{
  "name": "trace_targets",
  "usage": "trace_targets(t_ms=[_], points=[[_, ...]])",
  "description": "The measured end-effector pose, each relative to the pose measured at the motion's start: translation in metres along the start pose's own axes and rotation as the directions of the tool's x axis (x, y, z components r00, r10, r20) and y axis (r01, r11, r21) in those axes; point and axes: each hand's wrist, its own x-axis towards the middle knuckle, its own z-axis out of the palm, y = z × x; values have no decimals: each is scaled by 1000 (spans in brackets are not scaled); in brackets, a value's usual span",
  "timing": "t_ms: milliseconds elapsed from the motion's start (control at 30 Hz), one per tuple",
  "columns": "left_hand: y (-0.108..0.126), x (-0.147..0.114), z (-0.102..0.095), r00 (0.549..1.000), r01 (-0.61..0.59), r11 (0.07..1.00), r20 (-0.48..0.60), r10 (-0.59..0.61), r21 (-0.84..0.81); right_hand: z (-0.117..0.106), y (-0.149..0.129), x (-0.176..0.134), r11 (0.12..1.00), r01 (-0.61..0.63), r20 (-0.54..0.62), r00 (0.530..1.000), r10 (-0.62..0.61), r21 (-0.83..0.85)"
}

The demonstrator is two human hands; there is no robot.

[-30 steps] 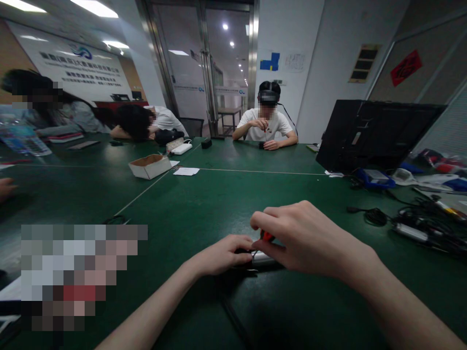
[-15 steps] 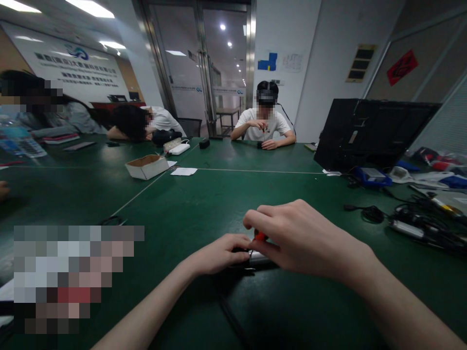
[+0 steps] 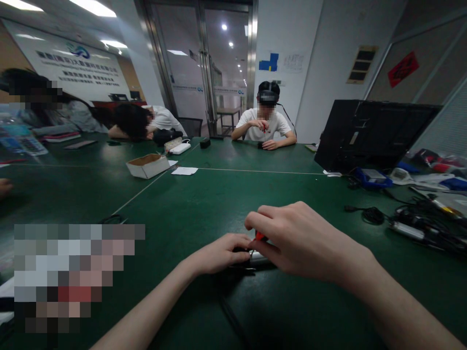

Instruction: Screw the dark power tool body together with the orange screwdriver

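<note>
My right hand [image 3: 292, 238] is closed around the red-orange handle of a small screwdriver [image 3: 260, 236], mostly hidden by my fingers. A thin dark shaft appears to run down from it. Below lies a black and silver rod-shaped device [image 3: 258, 257] on the green table. The fingers of my left hand [image 3: 221, 253] wrap its black end and hold it down. My right palm covers the far end of its silver part. A dark cable [image 3: 231, 311] trails on the table toward me.
Tangled black cables and silver devices [image 3: 408, 231] lie to the right, near a black monitor [image 3: 375, 136]. A white open box [image 3: 149, 166] and a paper slip [image 3: 185, 171] sit farther off. Across the table, a person [image 3: 268, 119] works with a red-handled tool. Two others sit left.
The view has shifted very slightly. Both my hands keep nearly the same place and grip on the screwdriver and the device.
</note>
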Motion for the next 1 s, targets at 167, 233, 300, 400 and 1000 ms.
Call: trace_targets(t_ms=[167, 233, 300, 400, 1000], points=[[1, 1, -1, 999, -33, 999, 6, 33, -9, -2, -2, -1, 999, -4, -3, 1000, 4, 33], [0, 0, -1, 999, -32, 999, 5, 32, 14, -5, -3, -2, 995, 22, 23, 999, -25, 94], [0, 0, 0, 999, -32, 999, -4, 32, 32, -6, -4, -3, 991, 34, 45, 998, -41, 130], [-1, 0, 0, 999, -50, 998, -3, 50, 33, -5, -3, -3, 995, 25, 42, 999, -29, 99], [-1, 2, -1, 997, -69, 997, 30, 68, 38, -3, 1, -2, 1000, -7, 7, 1000, 7, 29]])
